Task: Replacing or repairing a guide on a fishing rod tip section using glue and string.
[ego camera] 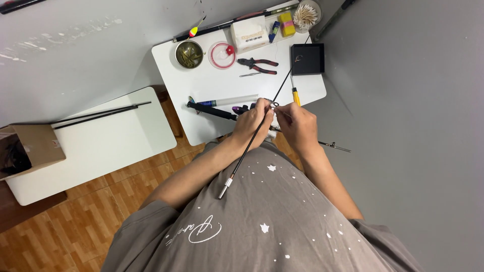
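My left hand [253,122] grips a thin black rod section [242,160] that slants from a metal-tipped end over my lap up past the white table [212,85]. A small ring guide sits on the rod between my two hands. My right hand [297,126] pinches at that spot, fingertips almost touching the left hand's. What lies between the fingertips is too small to make out.
On the table lie red-handled pliers [258,64], a black box [307,59], a round tin [189,54], a clear round container [222,55], a white box [249,33], cotton swabs [306,15] and a yellow-handled tool [296,95]. A second white table [101,141] at left holds black rods and a cardboard box [30,148].
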